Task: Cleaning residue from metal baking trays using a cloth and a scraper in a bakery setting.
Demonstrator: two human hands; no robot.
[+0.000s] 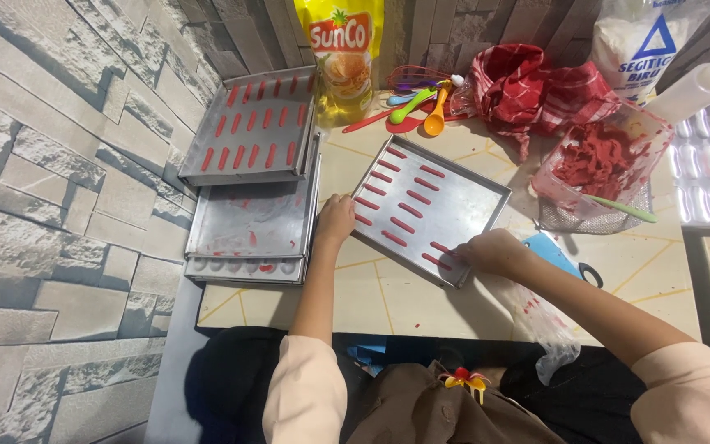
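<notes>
Bare tabletop (pixel 388 300) lies open below the baking tray (pixel 470 210). Stacked trays (pixel 252 222) block the left, a plastic tub (pixel 597 177) the right, spoons (pixel 421 107) and a bottle (pixel 343 57) behind.

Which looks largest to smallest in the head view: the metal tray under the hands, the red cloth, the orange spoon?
1. Metal tray, held by left hand and right hand.
2. Red cloth.
3. Orange spoon.
The cloth lies farther off, so its size is less sure.
</notes>
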